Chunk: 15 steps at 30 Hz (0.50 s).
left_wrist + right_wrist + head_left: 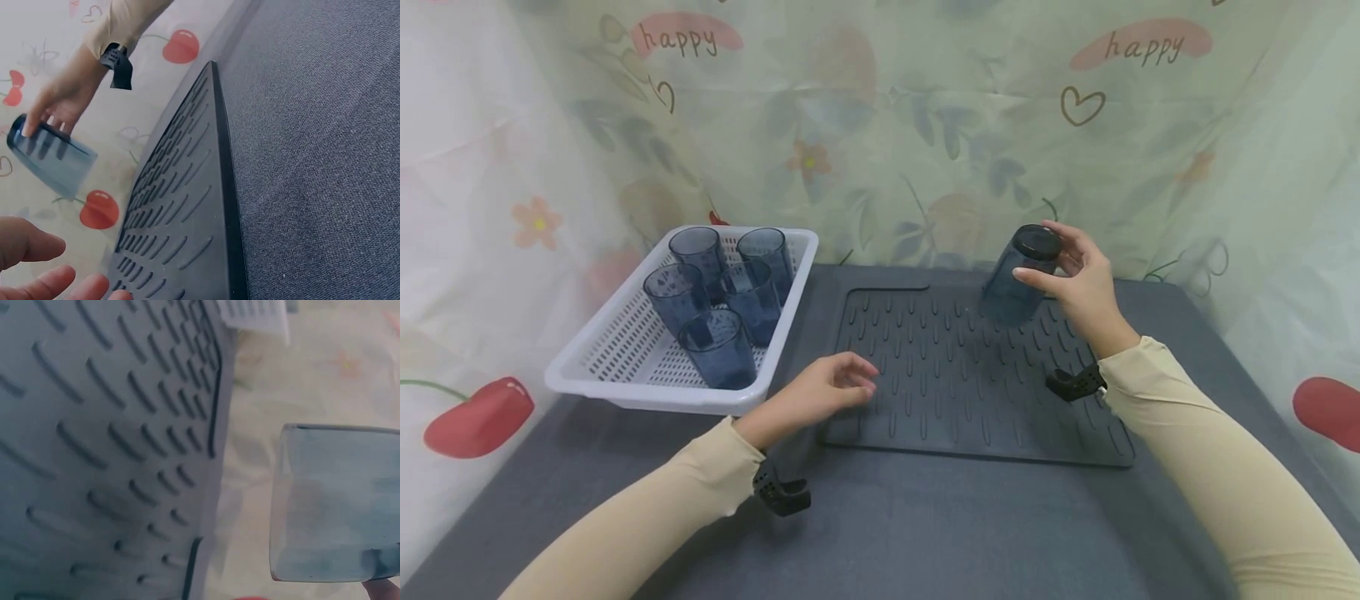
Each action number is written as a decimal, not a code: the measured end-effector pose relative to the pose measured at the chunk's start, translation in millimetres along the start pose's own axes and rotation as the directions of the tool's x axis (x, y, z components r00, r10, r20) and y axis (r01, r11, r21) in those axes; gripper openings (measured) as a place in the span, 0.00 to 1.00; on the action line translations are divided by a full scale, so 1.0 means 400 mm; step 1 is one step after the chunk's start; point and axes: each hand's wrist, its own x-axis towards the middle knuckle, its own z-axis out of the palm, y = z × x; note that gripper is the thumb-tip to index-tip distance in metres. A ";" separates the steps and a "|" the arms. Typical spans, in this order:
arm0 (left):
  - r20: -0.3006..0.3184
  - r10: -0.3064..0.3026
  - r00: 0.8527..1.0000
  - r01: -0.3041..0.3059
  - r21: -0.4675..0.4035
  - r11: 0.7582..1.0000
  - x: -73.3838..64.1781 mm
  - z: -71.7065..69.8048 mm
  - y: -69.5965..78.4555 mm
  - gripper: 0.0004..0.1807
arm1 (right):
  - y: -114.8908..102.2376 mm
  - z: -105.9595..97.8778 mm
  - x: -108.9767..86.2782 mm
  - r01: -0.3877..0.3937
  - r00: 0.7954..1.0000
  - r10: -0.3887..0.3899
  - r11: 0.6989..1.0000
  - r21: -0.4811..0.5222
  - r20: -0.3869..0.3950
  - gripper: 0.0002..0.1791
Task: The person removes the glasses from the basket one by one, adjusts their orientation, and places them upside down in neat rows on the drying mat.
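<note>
My right hand (1086, 279) grips a blue-tinted glass (1017, 283) near its dark base, with the base up and the mouth tilted down to the left. In the right wrist view the glass (337, 503) hangs apart from the black ridged drying mat (94, 456). My left hand (823, 387) hovers by the mat's left edge, fingers loosely bent and nothing between them. Several similar glasses (718, 350) stand mouth up in the white basket (647, 396) left of the mat. The left wrist view shows the held glass (50, 156) above the far part of the mat (181, 206).
A dark grey cloth (925, 525) covers the table under the basket and mat. Behind and at both sides hangs a printed curtain (880, 167) with hearts, flowers and cherries. A black wrist strap (782, 492) hangs below the left sleeve.
</note>
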 end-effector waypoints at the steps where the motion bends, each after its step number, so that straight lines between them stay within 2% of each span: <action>1: -0.002 0.001 1.000 -0.001 -0.002 1.000 0.001 0.000 0.000 0.18 | 0.006 -0.004 0.004 -0.009 1.000 0.009 1.000 -0.020 -0.003 0.41; 8: -0.001 0.019 1.000 -0.019 -0.006 1.000 0.005 0.003 -0.001 0.18 | 0.050 -0.016 0.018 -0.056 0.998 0.056 0.998 -0.026 -0.020 0.43; 15: 0.003 -0.010 1.000 0.010 -0.023 1.000 0.008 0.006 -0.007 0.18 | 0.095 -0.017 0.024 -0.095 0.994 0.092 0.994 -0.049 -0.061 0.44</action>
